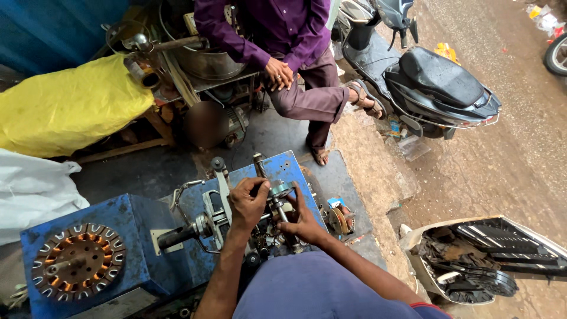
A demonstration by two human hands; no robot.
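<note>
1. While the left hand (248, 204) is closing around the small metal spindle (277, 192) at lower centre of the frame, the right hand (301, 221) is pressing narrow fingers against its shaft; a slip could be pinching them.
2. Both are working atop the blue winding machine (136, 248); loose wire may be snagging.
3. At lower left a copper-wound stator (78, 260) is lying close; an elbow could be knocking it.

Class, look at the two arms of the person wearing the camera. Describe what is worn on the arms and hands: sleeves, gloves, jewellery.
Both arms are bare to above the elbow. The left hand and right hand have no gloves, and no rings, watch or bracelets show. The right arm ends in a short blue-grey sleeve with a red edge. The left sleeve is not in view.
</note>
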